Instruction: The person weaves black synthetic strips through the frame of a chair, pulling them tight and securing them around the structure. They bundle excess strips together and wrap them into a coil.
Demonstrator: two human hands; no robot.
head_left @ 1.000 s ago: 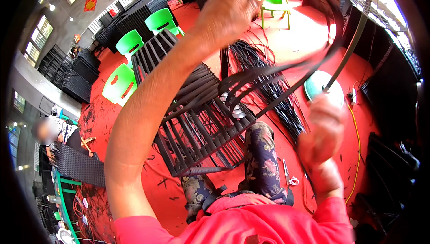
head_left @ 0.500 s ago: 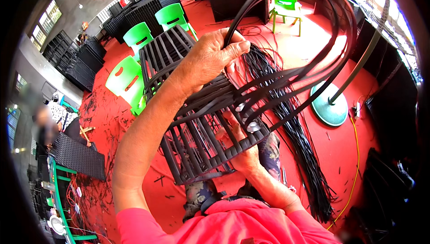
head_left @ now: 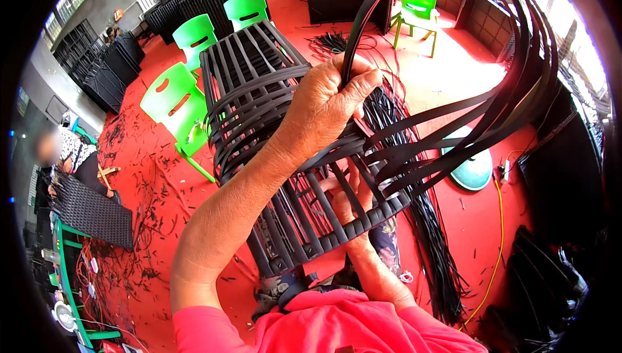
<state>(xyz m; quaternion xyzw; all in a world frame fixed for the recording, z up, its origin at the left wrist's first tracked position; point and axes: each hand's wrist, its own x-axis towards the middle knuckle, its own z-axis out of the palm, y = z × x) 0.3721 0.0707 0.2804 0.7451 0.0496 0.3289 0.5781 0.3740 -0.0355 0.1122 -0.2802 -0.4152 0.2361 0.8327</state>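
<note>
A black woven frame [head_left: 310, 248] of long slats lies across my lap, tilted away from me. Flat black strips wrap crosswise around its middle. My left hand [head_left: 332, 102] is closed over the far side, gripping a bundle of flat black strips [head_left: 547, 71]. They rise from the fist in big loops that swing right and come back to the slats. Underneath, at the near right part of the frame, is my right hand [head_left: 350, 199]. Its fingers reach up among the slats, stretched and apart, partly hidden by them; nothing shows in them.
A long heap of loose black strips [head_left: 431, 243] lies on the red floor to the right. Green chairs [head_left: 170, 97] stand beyond the frame's left side. A pole's round green base [head_left: 472, 170] and a yellow cable [head_left: 499, 243] are at right. A person [head_left: 78, 152] sits far left.
My left hand has moved a little right, and the strip loops have swung outward to the right. The frame has shifted slightly right in view. My right hand stays under the slats.
</note>
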